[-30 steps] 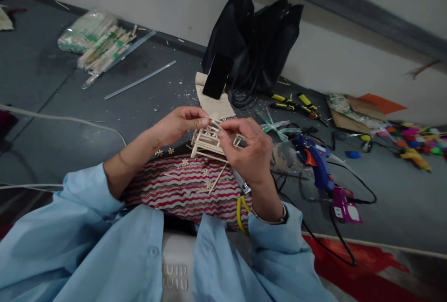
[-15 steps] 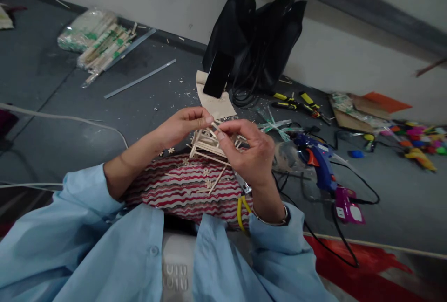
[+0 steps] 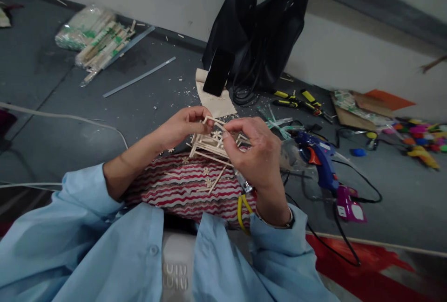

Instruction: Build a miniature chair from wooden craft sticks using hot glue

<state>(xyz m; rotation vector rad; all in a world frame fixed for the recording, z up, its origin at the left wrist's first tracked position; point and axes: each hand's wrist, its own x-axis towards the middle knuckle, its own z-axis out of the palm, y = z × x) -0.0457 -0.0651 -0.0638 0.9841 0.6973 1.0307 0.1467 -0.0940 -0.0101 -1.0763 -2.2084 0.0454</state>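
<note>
Between my two hands stretches a thin pale wooden stick (image 3: 216,120), which seems to meet another piece at a corner by my left fingers. My left hand (image 3: 185,126) pinches its left end between thumb and fingers. At the other end, the thumb and forefinger of my right hand (image 3: 254,146) close on it. Just below lies a small frame of wooden sticks (image 3: 209,147), partly covered by my right hand. Small flower-shaped wooden pieces (image 3: 206,171) and loose sticks (image 3: 218,180) rest on the red-and-white striped cloth (image 3: 167,176) over my lap.
A phone (image 3: 219,72) leans against a black bag (image 3: 244,36) at the wall. To the right are a blue glue gun (image 3: 321,157), yellow-black pliers (image 3: 296,101) and colourful pompoms (image 3: 419,139). Bagged sticks (image 3: 104,45) and a glue stick (image 3: 139,77) lie at left.
My right hand has shifted slightly right, away from my left hand, and more of the stick now shows between them. My left hand has barely moved.
</note>
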